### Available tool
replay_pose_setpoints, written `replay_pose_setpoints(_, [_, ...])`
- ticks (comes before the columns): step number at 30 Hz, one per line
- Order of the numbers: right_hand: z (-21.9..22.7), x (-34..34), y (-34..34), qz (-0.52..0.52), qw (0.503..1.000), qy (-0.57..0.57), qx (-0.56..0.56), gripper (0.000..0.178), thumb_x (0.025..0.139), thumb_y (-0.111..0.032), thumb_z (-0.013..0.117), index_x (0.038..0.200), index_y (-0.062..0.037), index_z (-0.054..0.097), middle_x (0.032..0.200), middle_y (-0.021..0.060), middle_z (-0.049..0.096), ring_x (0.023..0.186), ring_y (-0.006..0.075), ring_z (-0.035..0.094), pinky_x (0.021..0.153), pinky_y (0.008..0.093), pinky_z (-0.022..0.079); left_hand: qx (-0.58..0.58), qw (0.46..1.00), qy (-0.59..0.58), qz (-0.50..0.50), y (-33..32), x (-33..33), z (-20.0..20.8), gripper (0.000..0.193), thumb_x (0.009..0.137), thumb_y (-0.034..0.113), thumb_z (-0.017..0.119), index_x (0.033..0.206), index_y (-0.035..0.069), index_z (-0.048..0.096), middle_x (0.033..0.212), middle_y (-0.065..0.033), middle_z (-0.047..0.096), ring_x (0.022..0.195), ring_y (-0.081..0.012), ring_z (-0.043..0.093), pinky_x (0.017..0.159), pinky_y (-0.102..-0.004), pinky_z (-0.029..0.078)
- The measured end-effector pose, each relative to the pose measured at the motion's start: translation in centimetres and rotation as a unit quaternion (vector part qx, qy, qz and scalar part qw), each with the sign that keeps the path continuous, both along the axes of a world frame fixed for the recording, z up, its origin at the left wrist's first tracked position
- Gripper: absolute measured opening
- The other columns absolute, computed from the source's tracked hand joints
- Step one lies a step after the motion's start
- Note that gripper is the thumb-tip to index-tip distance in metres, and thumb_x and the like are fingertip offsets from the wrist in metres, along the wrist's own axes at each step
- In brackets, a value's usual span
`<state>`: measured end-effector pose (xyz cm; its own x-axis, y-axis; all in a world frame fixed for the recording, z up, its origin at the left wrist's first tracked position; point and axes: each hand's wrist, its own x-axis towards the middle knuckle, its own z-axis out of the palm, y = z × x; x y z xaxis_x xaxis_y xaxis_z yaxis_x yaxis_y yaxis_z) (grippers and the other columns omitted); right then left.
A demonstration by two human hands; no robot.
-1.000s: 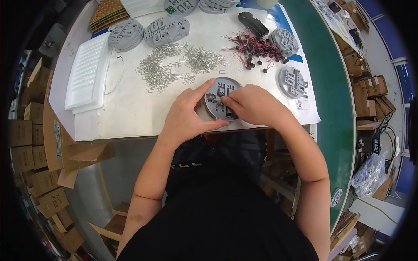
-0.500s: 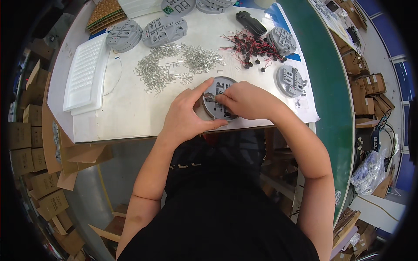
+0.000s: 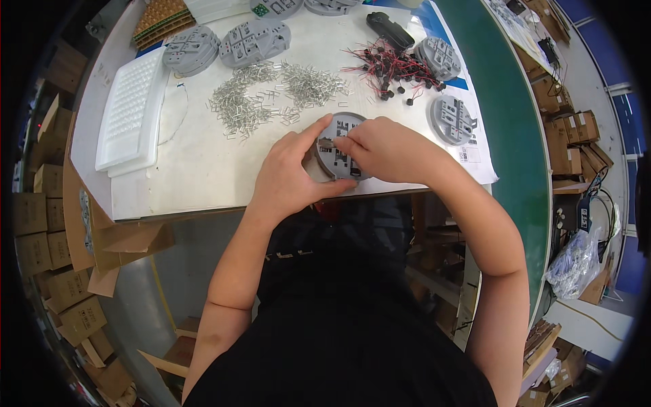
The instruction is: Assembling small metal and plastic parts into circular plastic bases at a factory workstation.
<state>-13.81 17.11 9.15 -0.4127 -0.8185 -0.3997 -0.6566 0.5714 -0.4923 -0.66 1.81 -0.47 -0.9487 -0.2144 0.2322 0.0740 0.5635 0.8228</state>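
A round grey plastic housing (image 3: pixel 331 161) with slots and small fittings lies close to the table's near edge. My left hand (image 3: pixel 281 176) curves around its left side, index finger at the far rim and thumb at the near one. Over the housing, my right hand (image 3: pixel 383 150) is closed with fingertips pressed down near its middle; whatever they pinch is hidden or too small to name. Part of the housing's right side is covered by that hand. Beyond it lie loose U-shaped metal pins (image 3: pixel 239 107) in two merging heaps.
Black round parts with red wires (image 3: pixel 393 71) lie beside a black elongated object (image 3: pixel 390 31). Similar grey housings stand in a stack (image 3: pixel 192 51), at the back (image 3: pixel 255 45) and at the right (image 3: pixel 453 121). A white grid tray (image 3: pixel 130 112) sits left; cardboard boxes (image 3: pixel 71 288) flank the table.
My right hand has shifted slightly, its fingertips now a little farther up and left on the housing. The left hand keeps its hold; the whole view has moved slightly.
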Motion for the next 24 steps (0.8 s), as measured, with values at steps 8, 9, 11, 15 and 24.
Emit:
replay_pose_setpoints(8, [-2.1, -0.3, -0.3, 0.009, 1.0, 0.01, 0.008, 0.041, 0.11, -0.032, 0.052, 0.097, -0.0027, 0.078, 0.087, 0.0237, 0.073, 0.082, 0.0442, 0.069, 0.077, 0.0521, 0.054, -0.003, 1.0, -0.006, 0.001, 0.3, 0.0, 0.2, 0.1, 0.062, 0.039, 0.1, 0.149, 0.01, 0.06, 0.096, -0.0108, 0.067, 0.089, -0.0269, 0.063, 0.086, -0.0396, 0.053])
replay_pose_setpoints(9, [-2.1, -0.2, -0.3, 0.009, 1.0, 0.01, 0.007, 0.041, 0.11, -0.032, 0.052, 0.097, -0.0027, 0.078, 0.087, 0.0237, 0.073, 0.082, 0.0442, 0.069, 0.077, 0.0521, 0.054, -0.005, 1.0, -0.013, 0.001, 0.3, 0.0, 0.2, 0.1, 0.062, 0.039, 0.1, 0.149, 0.011, 0.06, 0.096, -0.0106, 0.067, 0.089, -0.0268, 0.063, 0.086, -0.0397, 0.053])
replay_pose_setpoints(11, [-2.2, -0.1, -0.3, 0.0, 1.0, 0.006, 0.013, 0.041, 0.109, -0.033, 0.053, 0.097, -0.0028, 0.078, 0.088, 0.0237, 0.073, 0.083, 0.0445, 0.069, 0.077, 0.0525, 0.054, -0.006, 1.0, -0.01, 0.001, 0.2, 0.1, 0.2, 0.101, 0.062, 0.039, 0.1, 0.15, 0.011, 0.06, 0.096, -0.0105, 0.067, 0.088, -0.0267, 0.063, 0.086, -0.0396, 0.053])
replay_pose_setpoints(15, [-2.7, -0.1, 0.2, -0.006, 1.0, 0.024, 0.017, 0.041, 0.109, -0.033, 0.054, 0.096, -0.0031, 0.078, 0.088, 0.0236, 0.073, 0.084, 0.045, 0.069, 0.078, 0.0532, 0.054, -0.005, 1.0, -0.005, 0.0, 0.2, 0.2, 0.1, 0.101, 0.062, 0.039, 0.1, 0.15, 0.011, 0.059, 0.095, -0.0103, 0.066, 0.088, -0.0268, 0.063, 0.086, -0.0396, 0.053])
replay_pose_setpoints(24, [-2.7, -0.5, 2.0, -0.058, 0.995, 0.065, -0.052, 0.038, 0.104, -0.035, 0.064, 0.093, -0.0002, 0.075, 0.088, 0.023, 0.073, 0.087, 0.0453, 0.07, 0.075, 0.0521, 0.055, -0.035, 0.998, 0.007, -0.045, -1.0, 0.3, 0.6, 0.103, 0.065, 0.029, 0.098, 0.156, 0.01, 0.053, 0.098, -0.0106, 0.068, 0.088, -0.0258, 0.064, 0.085, -0.0395, 0.054])
